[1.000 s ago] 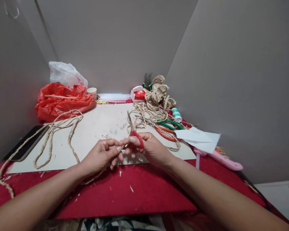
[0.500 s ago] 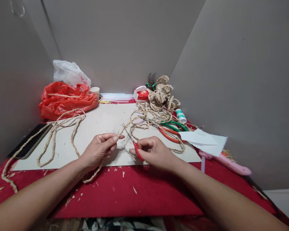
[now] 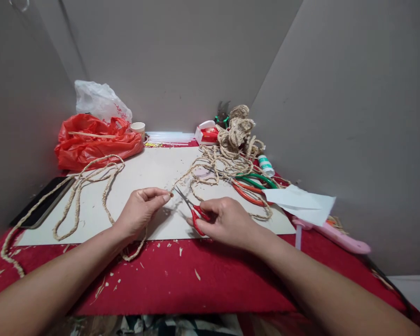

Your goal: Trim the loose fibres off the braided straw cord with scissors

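Note:
My left hand (image 3: pixel 140 209) pinches a braided straw rope (image 3: pixel 109 186) between thumb and forefinger. From that pinch the rope runs on toward a tangled pile of the same rope (image 3: pixel 224 158) at the back right, while its other side loops over the board to the left. In my right hand (image 3: pixel 227 221) is a pair of small scissors (image 3: pixel 196 212) with red handles, my fingers in the loops. Their blades are slightly parted and point up and left, with the tips close to the rope just beside my left fingertips. Whether the blades touch the rope I cannot tell.
A white board (image 3: pixel 154 168) lies on red cloth (image 3: pixel 154 280) strewn with straw scraps. At left are a red plastic bag (image 3: pixel 94 149) and a dark phone-like slab (image 3: pixel 42 205). At right lie green- and orange-handled tools (image 3: pixel 248 192), white paper (image 3: pixel 303 203) and a pink-handled tool (image 3: pixel 343 237). Grey walls enclose the table.
The scissors have turned so both red handle loops show, and their blades have come down slightly left of before. My left forefinger has curled in toward the thumb on the rope.

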A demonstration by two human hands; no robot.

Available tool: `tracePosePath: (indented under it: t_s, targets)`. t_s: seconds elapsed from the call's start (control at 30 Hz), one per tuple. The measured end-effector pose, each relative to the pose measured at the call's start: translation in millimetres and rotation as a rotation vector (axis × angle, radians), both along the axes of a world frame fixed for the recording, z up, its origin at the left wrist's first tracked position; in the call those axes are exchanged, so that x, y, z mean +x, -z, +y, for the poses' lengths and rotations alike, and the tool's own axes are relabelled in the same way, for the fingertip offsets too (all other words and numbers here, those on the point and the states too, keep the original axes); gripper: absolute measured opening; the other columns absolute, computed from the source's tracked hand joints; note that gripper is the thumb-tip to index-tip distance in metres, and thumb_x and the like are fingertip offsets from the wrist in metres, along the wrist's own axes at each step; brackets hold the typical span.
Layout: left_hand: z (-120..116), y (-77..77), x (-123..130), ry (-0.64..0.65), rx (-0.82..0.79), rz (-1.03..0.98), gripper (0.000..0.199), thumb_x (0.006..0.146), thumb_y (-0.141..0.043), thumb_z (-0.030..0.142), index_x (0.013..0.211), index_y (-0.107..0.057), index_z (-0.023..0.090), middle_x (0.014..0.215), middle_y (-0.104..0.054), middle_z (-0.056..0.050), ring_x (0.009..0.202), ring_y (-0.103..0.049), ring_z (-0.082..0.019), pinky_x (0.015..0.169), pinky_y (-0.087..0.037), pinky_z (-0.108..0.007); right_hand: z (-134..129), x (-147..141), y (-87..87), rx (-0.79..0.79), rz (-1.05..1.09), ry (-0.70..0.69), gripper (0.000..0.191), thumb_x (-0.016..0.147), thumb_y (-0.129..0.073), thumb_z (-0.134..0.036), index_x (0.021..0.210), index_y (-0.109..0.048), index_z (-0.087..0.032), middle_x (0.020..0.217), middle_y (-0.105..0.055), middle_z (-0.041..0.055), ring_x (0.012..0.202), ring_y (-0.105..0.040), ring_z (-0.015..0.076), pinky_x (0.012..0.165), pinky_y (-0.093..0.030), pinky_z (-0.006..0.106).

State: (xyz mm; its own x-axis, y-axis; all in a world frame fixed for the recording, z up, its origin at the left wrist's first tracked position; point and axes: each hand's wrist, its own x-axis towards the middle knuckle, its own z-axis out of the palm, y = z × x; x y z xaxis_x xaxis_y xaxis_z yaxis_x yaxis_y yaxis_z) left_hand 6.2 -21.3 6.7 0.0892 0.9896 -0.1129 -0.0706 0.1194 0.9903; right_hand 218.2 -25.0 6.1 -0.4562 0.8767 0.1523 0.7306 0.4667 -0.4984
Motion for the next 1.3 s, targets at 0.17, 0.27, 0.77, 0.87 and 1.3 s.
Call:
tracePosePath:
  t_s: [0.17, 0.27, 0.77, 0.87, 1.3]
  targets:
    - [-0.9, -1.3, 1.2, 0.003, -0.027, 0.011, 0.015, 0.067, -0.074, 0.029, 0.073, -0.070, 0.016, 0.043, -0.045, 0.007, 0.038, -0.026, -0.004, 0.039, -0.018, -0.020, 1.6, 0.2, -1.0, 0.068, -0.066, -0.001, 0.025, 0.074, -0.055, -0.033, 0.055, -0.052, -0.017, 0.050, -0.042, -0.0042, 0.049, -0.032, 0.0081, 0.050, -0.019, 0.024]
    - [-1.5, -0.2, 1.0, 0.021, -0.038, 0.016, 0.011, 0.068, -0.073, 0.026, 0.072, -0.071, 0.016, 0.043, -0.047, 0.006, 0.038, -0.027, -0.004, 0.039, -0.019, -0.020, 0.8, -0.9, -1.3, 0.083, -0.121, -0.021, 0.022, 0.074, -0.055, -0.033, 0.059, -0.058, -0.017, 0.052, -0.047, -0.0031, 0.049, -0.033, 0.0082, 0.052, -0.019, 0.024]
    - [0.7, -2.2, -3.6, 0.130, -0.109, 0.094, 0.005, 0.069, -0.070, 0.021, 0.067, -0.070, 0.017, 0.041, -0.047, 0.006, 0.038, -0.031, -0.006, 0.041, -0.023, -0.021, -0.2, 5.3, -7.9, 0.188, -0.365, -0.146, 0.025, 0.077, -0.056, -0.037, 0.064, -0.062, -0.018, 0.062, -0.065, 0.0035, 0.051, -0.045, 0.0117, 0.054, -0.018, 0.027]
    - [-0.1, -5.1, -4.1, 0.145, -0.129, 0.093, 0.005, 0.068, -0.070, 0.021, 0.068, -0.069, 0.016, 0.039, -0.041, 0.008, 0.037, -0.028, -0.005, 0.041, -0.022, -0.020, -0.7, 5.1, -7.5, 0.196, -0.371, -0.152, 0.026, 0.078, -0.055, -0.037, 0.063, -0.062, -0.018, 0.061, -0.065, 0.0033, 0.051, -0.045, 0.0116, 0.053, -0.018, 0.027]
    - [-0.5, -3.1, -0.8, 0.097, -0.100, 0.214, 0.009, 0.068, -0.068, 0.022, 0.065, -0.065, 0.014, 0.044, -0.044, 0.007, 0.041, -0.027, -0.005, 0.045, -0.020, -0.022, -0.4, 1.6, -3.2, 0.196, -0.456, -0.148, 0.029, 0.081, -0.052, -0.039, 0.065, -0.064, -0.017, 0.063, -0.067, 0.0041, 0.053, -0.049, 0.0124, 0.053, -0.016, 0.028]
